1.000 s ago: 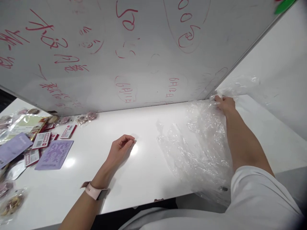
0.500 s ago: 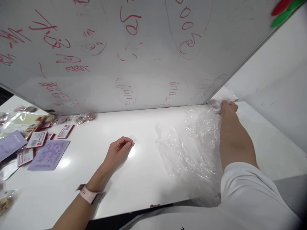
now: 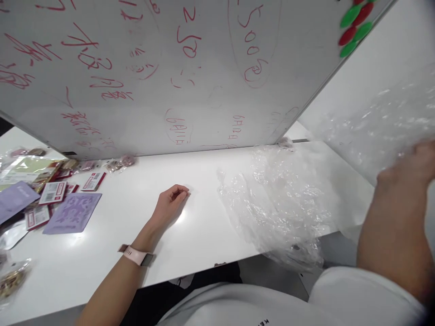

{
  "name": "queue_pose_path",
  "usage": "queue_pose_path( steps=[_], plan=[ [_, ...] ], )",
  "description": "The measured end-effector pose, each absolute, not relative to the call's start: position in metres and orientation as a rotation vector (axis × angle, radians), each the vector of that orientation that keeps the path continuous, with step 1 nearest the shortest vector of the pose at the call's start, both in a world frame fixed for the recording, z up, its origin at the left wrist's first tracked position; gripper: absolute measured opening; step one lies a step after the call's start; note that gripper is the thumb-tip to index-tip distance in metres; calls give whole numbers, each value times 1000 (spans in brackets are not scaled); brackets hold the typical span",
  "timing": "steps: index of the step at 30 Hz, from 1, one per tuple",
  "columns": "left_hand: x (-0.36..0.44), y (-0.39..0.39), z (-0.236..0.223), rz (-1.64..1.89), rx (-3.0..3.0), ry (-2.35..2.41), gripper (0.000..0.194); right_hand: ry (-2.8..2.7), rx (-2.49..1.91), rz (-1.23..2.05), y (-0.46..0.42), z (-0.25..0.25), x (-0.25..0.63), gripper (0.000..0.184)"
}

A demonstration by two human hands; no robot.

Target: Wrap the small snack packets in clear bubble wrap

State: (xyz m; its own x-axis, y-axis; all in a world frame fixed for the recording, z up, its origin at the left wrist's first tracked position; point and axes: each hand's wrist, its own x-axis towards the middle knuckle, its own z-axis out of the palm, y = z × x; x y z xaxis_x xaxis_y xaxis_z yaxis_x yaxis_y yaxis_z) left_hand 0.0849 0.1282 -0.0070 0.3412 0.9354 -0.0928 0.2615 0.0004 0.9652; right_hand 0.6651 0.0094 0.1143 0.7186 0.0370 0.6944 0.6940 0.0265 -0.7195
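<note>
My left hand (image 3: 171,199) rests on the white table (image 3: 132,206), its fingers curled in and the thumb against them, with nothing visible in them. At the far right, my right hand (image 3: 404,170) is raised and smeared by motion. It grips a piece of crinkled clear plastic film (image 3: 384,113), which spreads up and to the left in front of the wall. Between my two hands lies a heap of similar clear plastic (image 3: 282,203), crumpled and hanging over the table's near edge.
A whiteboard (image 3: 204,90) with red writing stands upright along the back of the table. To the left are a purple pouch (image 3: 73,213), small red-and-white labelled packs (image 3: 52,192) and several clear bags. Red and green magnets (image 3: 356,27) sit at the board's upper right.
My right hand has moved from the table's back right corner toward me and to the right, lifting clear film with it. My left hand has stayed put. The view has shifted slightly right.
</note>
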Motion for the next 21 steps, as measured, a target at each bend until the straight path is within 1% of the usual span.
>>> queue_pose_path(
  steps=[1, 2, 3, 4, 6, 7, 9, 11, 15, 16, 17, 19, 21],
  plan=[
    [85, 128, -7, 772, 1517, 1132, 22, -598, -1489, -500, -20, 103, 646, 33],
    [85, 128, -7, 776, 1525, 1129, 22, -555, -1604, -434, -48, 88, 623, 33],
    [85, 128, -8, 779, 1530, 1125, 21, -605, -1782, -272, -74, 70, 596, 35],
    [86, 128, -7, 782, 1532, 1120, 20, -747, -1928, -90, -96, 50, 568, 36],
    [87, 126, -6, 791, 1534, 1111, 19, -1091, -2077, 217, -121, 13, 511, 40],
    [87, 125, -5, 797, 1536, 1104, 19, -1165, -2129, 283, -123, -3, 486, 43],
    [89, 119, -2, 800, 1548, 1080, 23, -1221, -2197, 209, -110, -26, 444, 45],
    [91, 111, 4, 772, 1572, 1067, 31, -1277, -2191, 124, -83, -37, 417, 47],
    [106, 91, 15, 734, 1527, 1081, 62, -1331, -2200, 136, -32, -34, 389, 50],
    [110, 88, 17, 738, 1473, 1079, 67, -1352, -2200, 142, -24, -31, 387, 50],
    [114, 86, 19, 749, 1405, 1079, 67, -1377, -2196, 144, -18, -29, 386, 50],
    [113, 84, 21, 824, 1279, 1086, 59, -1408, -2197, 136, -14, -27, 389, 50],
    [98, 83, 20, 984, 1222, 1099, 51, -1388, -2235, 129, -15, -27, 399, 50]
  ],
)
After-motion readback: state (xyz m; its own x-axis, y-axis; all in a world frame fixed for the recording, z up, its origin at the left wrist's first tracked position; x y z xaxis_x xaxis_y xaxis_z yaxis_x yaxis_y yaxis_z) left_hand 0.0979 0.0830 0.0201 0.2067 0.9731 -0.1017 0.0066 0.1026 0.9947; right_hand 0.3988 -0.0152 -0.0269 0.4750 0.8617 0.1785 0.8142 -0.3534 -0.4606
